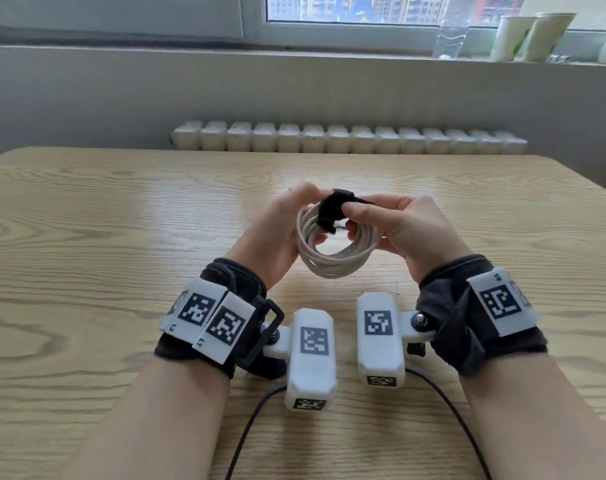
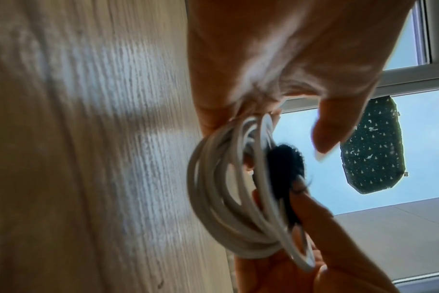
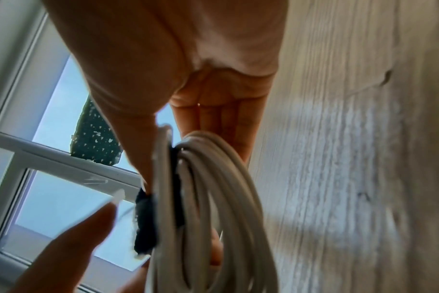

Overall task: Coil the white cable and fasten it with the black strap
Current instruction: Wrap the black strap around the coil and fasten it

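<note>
The white cable (image 1: pixel 336 266) is wound into a round coil and held just above the wooden table (image 1: pixel 121 220). A black strap (image 1: pixel 331 209) wraps the coil's top part, with a loose end sticking up. My left hand (image 1: pixel 294 220) grips the coil's left side, fingers through the loop. My right hand (image 1: pixel 364 220) pinches the strap against the coil, thumb on top and fingers underneath. In the left wrist view the coil (image 2: pixel 213 198) and strap (image 2: pixel 286 168) hang between both hands. The right wrist view shows the coil (image 3: pixel 226 198) and strap (image 3: pixel 145 218) edge-on.
A radiator (image 1: pixel 346 138) runs behind the table's far edge. On the window sill at the back right stand a clear bottle (image 1: pixel 450 32) and pale cups (image 1: pixel 530 36). Thin black leads (image 1: pixel 246 434) trail from the wrist cameras toward me.
</note>
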Action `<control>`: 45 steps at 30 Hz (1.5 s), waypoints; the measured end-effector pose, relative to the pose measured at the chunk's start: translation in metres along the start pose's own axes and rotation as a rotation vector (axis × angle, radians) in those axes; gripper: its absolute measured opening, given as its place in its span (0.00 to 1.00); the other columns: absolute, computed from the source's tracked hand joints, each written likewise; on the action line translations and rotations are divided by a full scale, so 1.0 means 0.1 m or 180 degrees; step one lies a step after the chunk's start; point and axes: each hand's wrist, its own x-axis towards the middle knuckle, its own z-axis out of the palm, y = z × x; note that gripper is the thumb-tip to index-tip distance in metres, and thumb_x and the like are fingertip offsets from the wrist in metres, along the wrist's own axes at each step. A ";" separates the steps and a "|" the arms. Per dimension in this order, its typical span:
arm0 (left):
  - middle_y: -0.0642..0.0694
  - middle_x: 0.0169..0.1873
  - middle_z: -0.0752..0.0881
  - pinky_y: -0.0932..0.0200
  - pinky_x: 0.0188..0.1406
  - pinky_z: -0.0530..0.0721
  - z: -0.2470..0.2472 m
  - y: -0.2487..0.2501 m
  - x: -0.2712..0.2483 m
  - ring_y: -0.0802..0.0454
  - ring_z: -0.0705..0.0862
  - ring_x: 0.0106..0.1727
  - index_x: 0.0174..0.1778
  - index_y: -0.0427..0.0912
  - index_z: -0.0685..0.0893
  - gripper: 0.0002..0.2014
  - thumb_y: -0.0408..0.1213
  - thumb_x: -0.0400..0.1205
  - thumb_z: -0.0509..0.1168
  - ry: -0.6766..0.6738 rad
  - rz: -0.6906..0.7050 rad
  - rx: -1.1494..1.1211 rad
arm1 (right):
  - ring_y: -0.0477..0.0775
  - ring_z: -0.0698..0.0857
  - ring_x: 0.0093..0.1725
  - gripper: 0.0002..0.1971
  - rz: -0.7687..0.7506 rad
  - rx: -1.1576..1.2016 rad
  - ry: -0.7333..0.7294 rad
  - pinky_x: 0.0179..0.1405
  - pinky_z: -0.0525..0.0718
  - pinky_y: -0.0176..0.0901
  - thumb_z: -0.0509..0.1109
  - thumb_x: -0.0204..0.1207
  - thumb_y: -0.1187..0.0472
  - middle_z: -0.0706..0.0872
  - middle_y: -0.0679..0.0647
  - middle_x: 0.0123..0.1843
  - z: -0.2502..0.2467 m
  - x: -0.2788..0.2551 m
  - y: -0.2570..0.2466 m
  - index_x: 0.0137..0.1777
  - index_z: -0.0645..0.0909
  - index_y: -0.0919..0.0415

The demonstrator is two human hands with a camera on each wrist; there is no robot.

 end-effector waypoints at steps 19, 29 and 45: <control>0.39 0.33 0.84 0.64 0.32 0.83 -0.04 -0.07 0.06 0.51 0.81 0.29 0.48 0.28 0.84 0.11 0.34 0.76 0.71 0.0934 0.0508 -0.0062 | 0.44 0.81 0.23 0.15 0.0455 0.0121 -0.0420 0.23 0.81 0.29 0.78 0.61 0.60 0.87 0.54 0.29 -0.07 -0.01 -0.03 0.44 0.86 0.69; 0.44 0.45 0.89 0.52 0.50 0.86 -0.06 -0.03 0.04 0.47 0.88 0.48 0.60 0.36 0.81 0.25 0.56 0.79 0.63 0.0485 -0.0042 -0.0185 | 0.46 0.79 0.24 0.07 0.0099 0.0024 0.0019 0.27 0.83 0.33 0.78 0.68 0.64 0.84 0.59 0.33 -0.05 0.04 0.04 0.42 0.86 0.68; 0.44 0.57 0.84 0.49 0.57 0.83 -0.09 -0.04 0.02 0.48 0.83 0.58 0.59 0.47 0.80 0.20 0.52 0.76 0.69 0.0542 -0.0367 0.0086 | 0.45 0.79 0.20 0.06 0.0264 0.0361 0.0394 0.25 0.84 0.32 0.78 0.68 0.67 0.83 0.56 0.26 0.04 0.07 0.11 0.36 0.84 0.68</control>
